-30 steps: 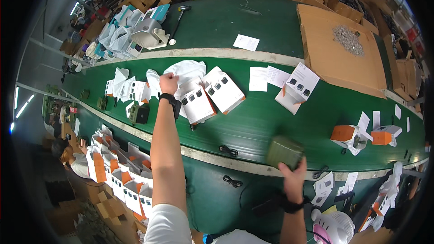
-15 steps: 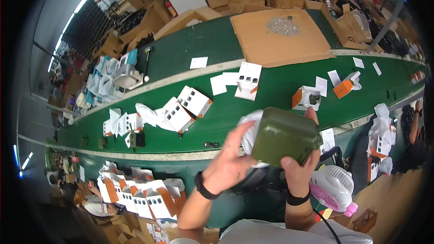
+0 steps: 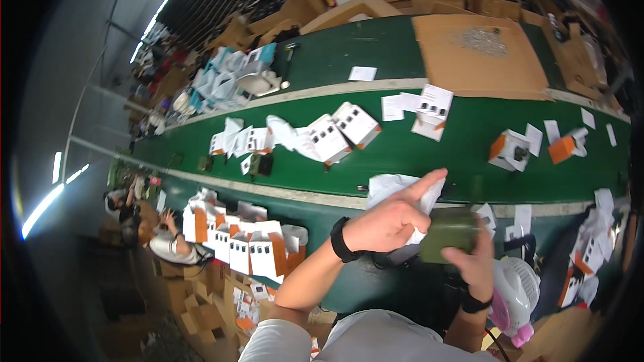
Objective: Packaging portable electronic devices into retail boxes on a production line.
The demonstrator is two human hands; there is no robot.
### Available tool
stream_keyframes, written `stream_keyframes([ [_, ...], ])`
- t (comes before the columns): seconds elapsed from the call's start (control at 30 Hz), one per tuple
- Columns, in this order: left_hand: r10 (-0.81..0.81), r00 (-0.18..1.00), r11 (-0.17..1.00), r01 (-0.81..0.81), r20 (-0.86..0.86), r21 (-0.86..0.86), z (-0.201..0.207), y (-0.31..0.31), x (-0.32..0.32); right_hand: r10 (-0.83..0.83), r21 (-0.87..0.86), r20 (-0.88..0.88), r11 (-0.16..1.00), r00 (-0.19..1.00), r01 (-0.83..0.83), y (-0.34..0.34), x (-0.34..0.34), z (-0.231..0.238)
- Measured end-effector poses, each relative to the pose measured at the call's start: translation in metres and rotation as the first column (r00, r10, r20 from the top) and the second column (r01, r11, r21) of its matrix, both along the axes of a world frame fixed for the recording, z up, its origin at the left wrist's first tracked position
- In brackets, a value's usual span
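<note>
In my right hand [image 3: 475, 265] is an olive-green, box-shaped casing with rounded corners [image 3: 453, 233]. Its edges are smeared by motion, and the thumb presses on its near face. My left hand [image 3: 389, 223] is just left of the casing, with the index finger stretched out and the other fingers curled round a crumpled white bag [image 3: 391, 191]. The bag hangs beside and behind the left hand. Both hands are above the near edge of the green conveyor belt [image 3: 295, 181]. Whether the left hand also touches the casing cannot be made out.
White-and-orange cartons [image 3: 327, 139] and paper sheets [image 3: 391, 108] lie along the belt. One carton [image 3: 510, 150] stands at right. More cartons [image 3: 267, 255] are grouped at near left, where a co-worker [image 3: 171, 245] sits. A pink-and-white fan [image 3: 518, 288] stands beside my right forearm.
The view has swung, so the scene sits farther right. The green casing has come down toward me in my right hand. My left hand has slid off its side, drawing the white bag along.
</note>
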State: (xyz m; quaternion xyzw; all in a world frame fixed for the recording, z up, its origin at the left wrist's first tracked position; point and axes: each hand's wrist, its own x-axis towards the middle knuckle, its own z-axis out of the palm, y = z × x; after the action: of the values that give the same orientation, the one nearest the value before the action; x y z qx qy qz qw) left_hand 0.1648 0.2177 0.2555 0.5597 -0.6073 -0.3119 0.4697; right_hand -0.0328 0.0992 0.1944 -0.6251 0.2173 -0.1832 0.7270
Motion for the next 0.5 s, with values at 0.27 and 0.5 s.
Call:
stream_keyframes([
  [0.27,0.137,0.990,0.989,-0.139,-0.044,-0.042,0.002,0.020,-0.013,-0.423,0.744,0.345,0.667,0.838,0.031,0.027,0.021,-0.023],
  [0.5,0.105,0.913,0.962,-0.194,-0.394,-0.192,-0.009,0.030,-0.025,-0.386,0.847,0.351,0.519,0.853,-0.114,0.056,0.039,0.002],
])
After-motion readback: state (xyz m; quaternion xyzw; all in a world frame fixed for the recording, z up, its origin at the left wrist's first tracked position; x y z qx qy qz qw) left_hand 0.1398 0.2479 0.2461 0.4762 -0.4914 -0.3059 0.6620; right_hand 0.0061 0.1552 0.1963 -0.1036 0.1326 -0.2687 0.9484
